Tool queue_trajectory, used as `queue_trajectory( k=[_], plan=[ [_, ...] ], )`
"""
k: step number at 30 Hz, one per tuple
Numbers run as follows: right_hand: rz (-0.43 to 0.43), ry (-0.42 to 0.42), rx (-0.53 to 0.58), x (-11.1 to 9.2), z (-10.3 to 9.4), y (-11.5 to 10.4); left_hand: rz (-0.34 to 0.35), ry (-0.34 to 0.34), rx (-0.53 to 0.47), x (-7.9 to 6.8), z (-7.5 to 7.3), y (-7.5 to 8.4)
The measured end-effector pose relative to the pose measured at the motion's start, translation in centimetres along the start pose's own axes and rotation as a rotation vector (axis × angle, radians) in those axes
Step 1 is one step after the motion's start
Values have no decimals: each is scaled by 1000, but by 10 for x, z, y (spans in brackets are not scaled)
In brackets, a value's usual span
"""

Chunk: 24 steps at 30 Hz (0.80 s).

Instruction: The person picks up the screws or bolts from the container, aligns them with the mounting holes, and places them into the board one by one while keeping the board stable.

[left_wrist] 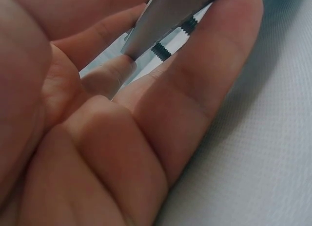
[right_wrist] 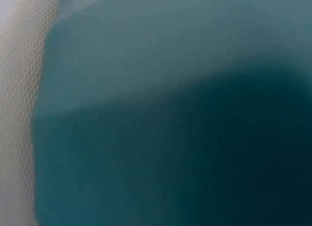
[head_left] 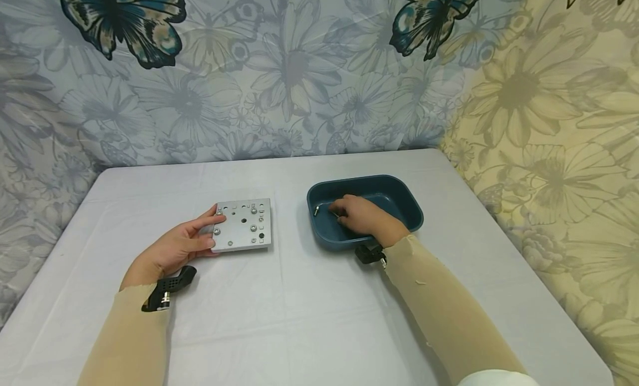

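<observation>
My left hand (head_left: 175, 244) grips a silver metal plate (head_left: 237, 230) by its left edge, thumb and fingers on its near and left sides. Several screw heads and holes dot the plate's top face. In the left wrist view, dark threaded screw shanks (left_wrist: 161, 51) stick out beneath the plate (left_wrist: 168, 16). Over on the right, my right hand (head_left: 366, 217) reaches down into a blue tray (head_left: 414, 211), fingers bent toward its floor. A small metal screw (head_left: 317, 210) lies left of those fingertips. Whether they pinch something small is unclear. Only the tray wall (right_wrist: 107, 153) fills the right wrist view.
A white cloth (head_left: 279, 308) covers the table. Behind it hangs a flowered backdrop (head_left: 294, 86) with butterflies, turning yellow at the right. Each wrist carries a black camera, such as the left one (head_left: 172, 283).
</observation>
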State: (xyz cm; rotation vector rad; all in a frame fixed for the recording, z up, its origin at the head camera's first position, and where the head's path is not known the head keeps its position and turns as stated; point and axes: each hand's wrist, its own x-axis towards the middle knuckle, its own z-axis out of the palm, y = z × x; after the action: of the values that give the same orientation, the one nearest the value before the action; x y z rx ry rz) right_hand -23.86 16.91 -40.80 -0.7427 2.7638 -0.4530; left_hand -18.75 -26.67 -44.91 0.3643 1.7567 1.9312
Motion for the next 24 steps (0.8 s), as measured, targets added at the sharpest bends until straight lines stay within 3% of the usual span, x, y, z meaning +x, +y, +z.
queue_trajectory(
  k=[10,24],
  plan=[
    [20,18,-6,-3,-1,-1,5,-8,-19,0,1,1],
    [86,128,154,-4,-7,1,3,-11,-20,0,-1,0]
  ],
)
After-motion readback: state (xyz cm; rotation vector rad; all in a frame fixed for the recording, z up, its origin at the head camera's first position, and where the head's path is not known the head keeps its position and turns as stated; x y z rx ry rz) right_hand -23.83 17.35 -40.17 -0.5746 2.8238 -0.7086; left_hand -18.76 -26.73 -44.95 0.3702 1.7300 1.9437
